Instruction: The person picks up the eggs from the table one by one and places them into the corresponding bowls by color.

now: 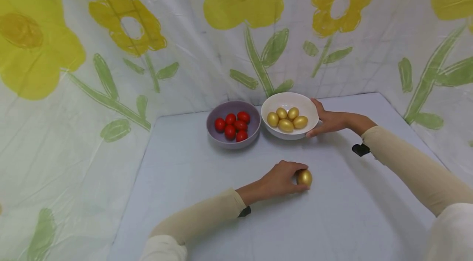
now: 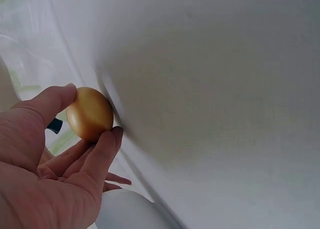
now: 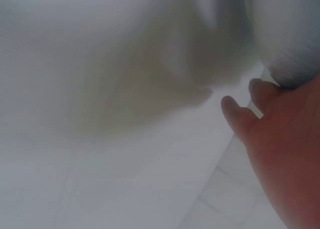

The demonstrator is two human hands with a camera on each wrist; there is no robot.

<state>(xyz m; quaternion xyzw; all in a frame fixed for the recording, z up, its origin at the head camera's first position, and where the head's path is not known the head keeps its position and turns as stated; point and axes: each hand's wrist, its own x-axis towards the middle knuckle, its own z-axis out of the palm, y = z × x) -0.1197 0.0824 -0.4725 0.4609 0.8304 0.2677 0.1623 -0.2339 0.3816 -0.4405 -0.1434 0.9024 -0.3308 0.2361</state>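
Note:
My left hand (image 1: 280, 181) pinches a golden egg (image 1: 305, 178) low over the front middle of the table. In the left wrist view, thumb and fingertips hold that egg (image 2: 90, 114) from opposite sides, close to the cloth. Farther back, my right hand (image 1: 330, 122) grips the right side of a white bowl (image 1: 284, 134), its fingers spread along the wall. Several golden eggs (image 1: 286, 125) lie inside this bowl. The right wrist view shows fingers (image 3: 237, 114) beside the underside of the bowl (image 3: 287, 34), whose contents are hidden there.
A purple bowl (image 1: 233, 144) with several red eggs (image 1: 230, 132) stands just left of the white bowl. Pale cloth covers the table (image 1: 177, 162). Behind it hangs a white curtain (image 1: 207, 59) with yellow flowers, close to the back edge.

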